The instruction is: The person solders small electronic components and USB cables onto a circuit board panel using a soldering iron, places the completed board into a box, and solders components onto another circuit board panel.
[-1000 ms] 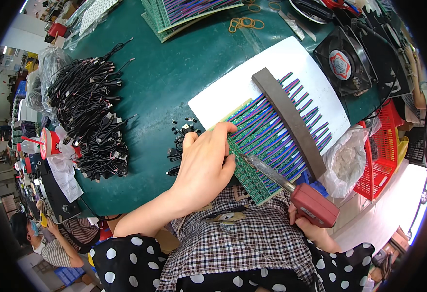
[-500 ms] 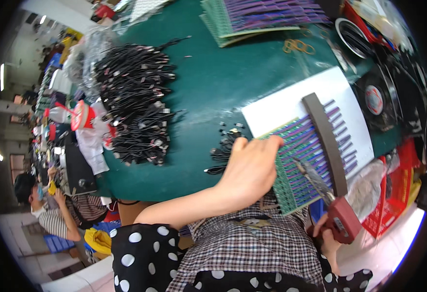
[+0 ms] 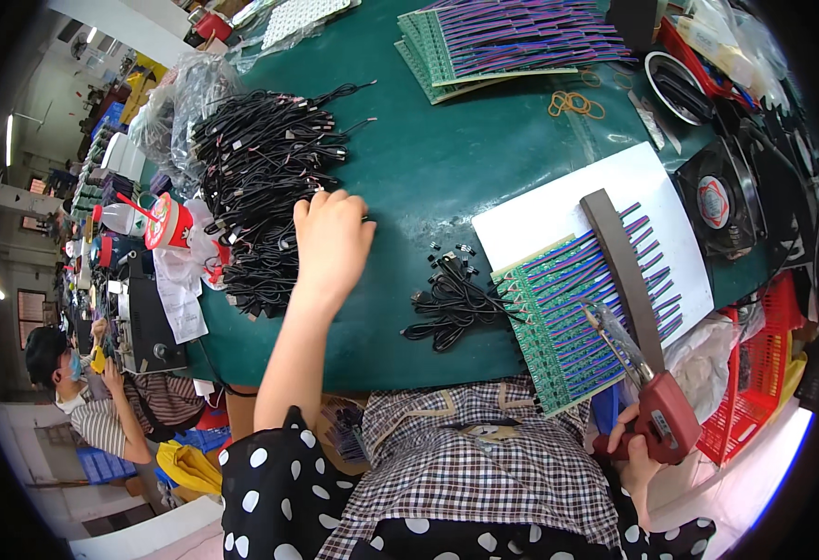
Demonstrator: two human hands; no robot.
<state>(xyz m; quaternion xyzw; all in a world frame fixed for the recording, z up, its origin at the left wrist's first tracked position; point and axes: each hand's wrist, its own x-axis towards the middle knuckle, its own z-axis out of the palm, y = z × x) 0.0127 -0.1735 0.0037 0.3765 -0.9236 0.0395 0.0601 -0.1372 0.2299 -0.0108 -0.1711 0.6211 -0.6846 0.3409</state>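
Observation:
My left hand (image 3: 333, 245) is at the right edge of a pile of black cables (image 3: 260, 187), its fingers curled and their tips hidden. My right hand (image 3: 635, 453) grips a red soldering gun (image 3: 668, 420), its metal tip over the green circuit board panel (image 3: 545, 317). Rows of purple-blue wires lie across the panel, beneath a dark grey bar (image 3: 622, 271). White paper (image 3: 559, 210) lies under panel and bar. Left of the panel sits a small bunch of black cables (image 3: 451, 303), with some ends reaching the panel's left edge.
More wired green panels (image 3: 437, 56) are stacked at the back, near rubber bands (image 3: 575, 105). A black round-grilled device (image 3: 715, 201) and a red basket (image 3: 745, 383) stand at the right. At the left are a red cup (image 3: 168, 224) and a seated person (image 3: 101, 401).
My left hand has moved from the panel's left edge up and left to the cable pile, uncovering the small cable bunch. The soldering gun has shifted slightly.

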